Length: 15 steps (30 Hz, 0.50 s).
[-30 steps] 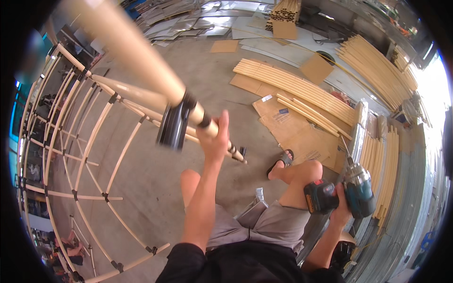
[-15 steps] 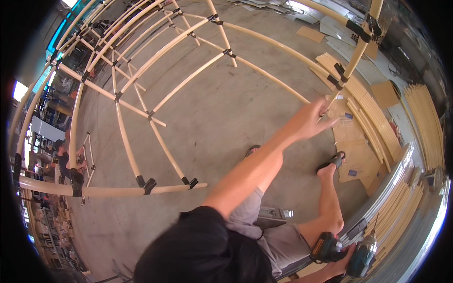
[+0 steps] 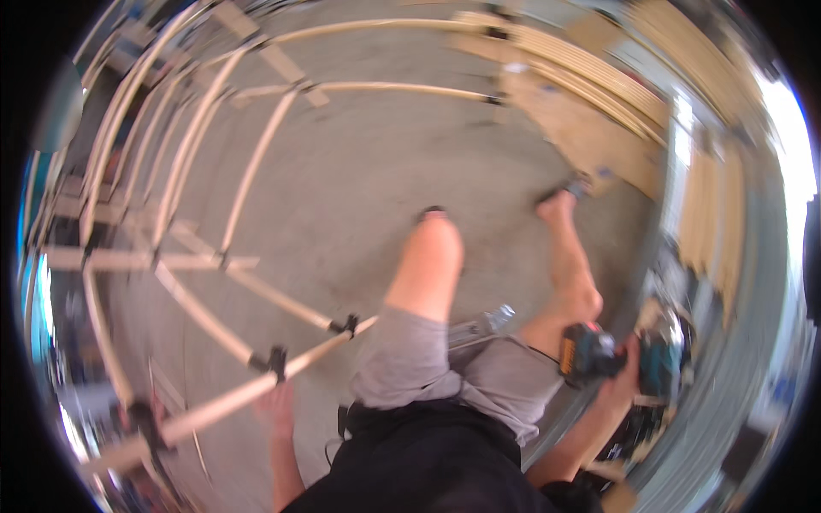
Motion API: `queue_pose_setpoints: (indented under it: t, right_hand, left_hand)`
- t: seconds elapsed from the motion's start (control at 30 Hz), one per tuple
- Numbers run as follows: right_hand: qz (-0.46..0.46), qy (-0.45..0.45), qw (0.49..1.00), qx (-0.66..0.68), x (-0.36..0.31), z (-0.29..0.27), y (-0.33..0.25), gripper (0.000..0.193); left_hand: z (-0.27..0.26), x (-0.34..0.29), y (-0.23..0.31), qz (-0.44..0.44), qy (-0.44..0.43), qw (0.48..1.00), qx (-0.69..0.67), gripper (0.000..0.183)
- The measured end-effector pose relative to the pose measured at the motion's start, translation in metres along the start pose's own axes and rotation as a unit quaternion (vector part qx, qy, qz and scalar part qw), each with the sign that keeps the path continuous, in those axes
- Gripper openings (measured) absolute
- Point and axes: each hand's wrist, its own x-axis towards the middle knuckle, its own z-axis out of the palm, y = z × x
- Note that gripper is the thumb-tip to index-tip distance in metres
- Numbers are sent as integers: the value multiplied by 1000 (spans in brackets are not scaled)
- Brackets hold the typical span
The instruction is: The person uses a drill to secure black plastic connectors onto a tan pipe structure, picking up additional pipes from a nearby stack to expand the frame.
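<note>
My right hand [image 3: 628, 373] is wrapped round the handle of a teal and black cordless drill [image 3: 661, 363], held beside my right thigh. At the lower left, my left hand [image 3: 278, 412] is against or just beneath a long beige pipe [image 3: 224, 402]; blur and the pipe hide its fingers. Close to that hand, a black joint [image 3: 275, 362] links this pipe to a cross pipe [image 3: 201, 315]. Another black joint [image 3: 345, 326] sits further right along the same pipe. These belong to a large frame of beige pipes filling the left side.
Flattened cardboard [image 3: 547, 111] lies on the floor at the upper right, beside bundled beige pipes [image 3: 599, 73]. More pipes [image 3: 711, 214] and long grey metal lengths [image 3: 727, 376] are stacked along my right side. My legs straddle grey concrete floor [image 3: 359, 188].
My view has swung, blurring the scene. My left hand has left the upright pipe at the upper right and come down to the lower left pipe. The drill stays in my right hand.
</note>
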Motion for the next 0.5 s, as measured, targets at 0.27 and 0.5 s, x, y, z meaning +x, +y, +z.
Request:
queue_pose_setpoints:
  t: [0.27,0.5]
  right_hand:
    - [-52,63,997,14,-8,20,-32,26]
    - [-111,101,987,57,-2,-9,-74,25]
  left_hand:
    - [82,7,30,148,-22,952,267,32]
    - [257,109,-47,99,-35,968,230,30]
